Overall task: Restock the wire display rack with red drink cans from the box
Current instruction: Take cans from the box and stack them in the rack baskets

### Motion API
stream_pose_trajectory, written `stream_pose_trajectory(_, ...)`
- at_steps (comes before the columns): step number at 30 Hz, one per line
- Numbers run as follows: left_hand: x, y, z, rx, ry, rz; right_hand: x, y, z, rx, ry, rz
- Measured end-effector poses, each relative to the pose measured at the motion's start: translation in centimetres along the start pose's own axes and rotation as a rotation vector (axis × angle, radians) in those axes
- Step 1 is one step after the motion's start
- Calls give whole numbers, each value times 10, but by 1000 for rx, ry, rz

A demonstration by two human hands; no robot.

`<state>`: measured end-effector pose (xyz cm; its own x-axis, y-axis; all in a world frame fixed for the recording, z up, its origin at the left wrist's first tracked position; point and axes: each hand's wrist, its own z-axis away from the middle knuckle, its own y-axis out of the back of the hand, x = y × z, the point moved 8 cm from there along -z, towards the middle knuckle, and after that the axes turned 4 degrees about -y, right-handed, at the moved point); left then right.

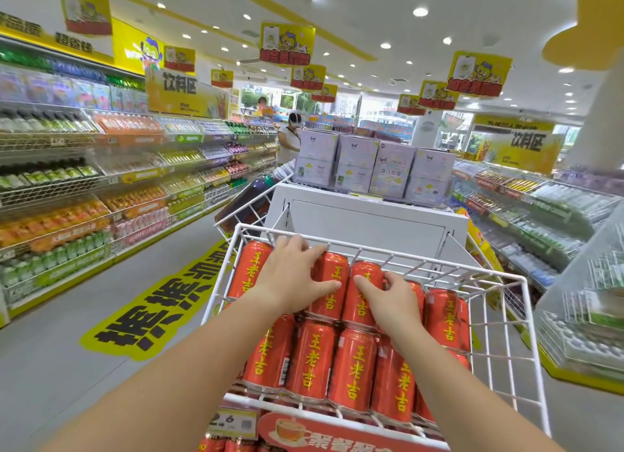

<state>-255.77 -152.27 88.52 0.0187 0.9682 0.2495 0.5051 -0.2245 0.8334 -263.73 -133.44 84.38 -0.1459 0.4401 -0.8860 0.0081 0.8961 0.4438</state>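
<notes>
The red cans (pixel 351 367) lie on their sides in the white wire rack (pixel 526 296) at the lower centre of the frame, stacked in two visible rows with yellow characters facing up. The near row rests against the rack's front rail; the far row lies above it in the frame, reaching toward the back rail.

The left hand (pixel 290 276) rests palm down on the far row, fingers (pixel 304 249) spread apart over a can just beside the back rail, thumb extended toward frame centre. It presses on the cans rather than closing around one.

The right hand (pixel 391 299) rests on the adjoining cans of the same row, fingers curled over a can's end, index finger pointing toward the left thumb. The two tips are near but apart. Whether this hand grips a can cannot be told.

A price tag (pixel 233 423) and a red sign (pixel 324 434) hang on the rack's front edge, at the bottom of the frame.

Behind the rack stands a white cabinet (pixel 368 222) carrying pale boxes (pixel 371 167). Drink shelves (pixel 84 188) run along the left and right edges. A yellow floor sticker (pixel 158 299) lies left of the rack.
</notes>
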Motion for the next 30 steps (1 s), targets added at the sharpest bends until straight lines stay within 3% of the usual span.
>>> stream_pose_trajectory(5,-4,-12,-4,6,-20,-188,3,-6,-5,-3,15,5)
stream_pose_trajectory(11,-10,-19,7,46,38,-174,7,1,-10,29,42,140)
stream_pose_trajectory(19,4,-20,17,-14,46,-309,5,0,-4,-127,36,346)
stream_pose_trajectory(30,59,-48,75,-168,22,-292,31,33,51,-112,356,787)
